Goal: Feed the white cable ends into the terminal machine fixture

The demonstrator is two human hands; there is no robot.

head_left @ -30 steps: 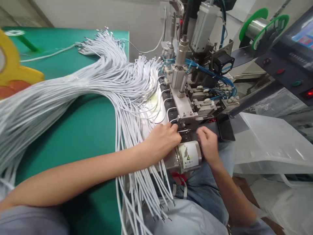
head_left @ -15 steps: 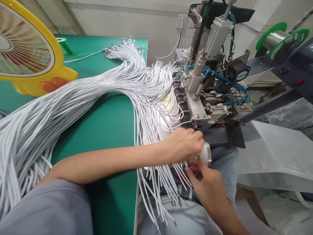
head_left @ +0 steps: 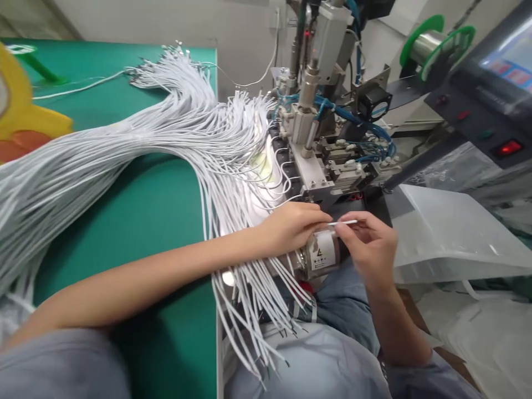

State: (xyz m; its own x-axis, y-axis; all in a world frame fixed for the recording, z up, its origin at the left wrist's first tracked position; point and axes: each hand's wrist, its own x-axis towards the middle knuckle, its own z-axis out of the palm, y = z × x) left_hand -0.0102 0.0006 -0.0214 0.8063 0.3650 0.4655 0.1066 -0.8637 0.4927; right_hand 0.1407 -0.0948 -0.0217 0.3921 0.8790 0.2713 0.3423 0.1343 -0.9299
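Note:
A thick bundle of white cables (head_left: 124, 144) fans across the green table (head_left: 137, 221), its ends hanging over the edge onto my lap. My left hand (head_left: 291, 224) and my right hand (head_left: 368, 241) both pinch one white cable end (head_left: 343, 223), held level between them just in front of the machine's metal clamp head (head_left: 316, 177). Below the hands sits a small metal cylinder with a warning label (head_left: 322, 255). Several cables loop into black fixtures (head_left: 286, 166) along the machine's left side.
The machine (head_left: 332, 111) carries blue air hoses, a pneumatic cylinder and a green wire spool (head_left: 436, 39). A control panel with a red lit switch (head_left: 509, 147) is at right. A translucent plastic bag (head_left: 449, 233) lies beside my right hand. A yellow fan (head_left: 25, 122) stands at far left.
My right hand rose from the hanging cable ends below the table edge, bringing one cable end up to the left hand's fingertips. The camera swung back to the right.

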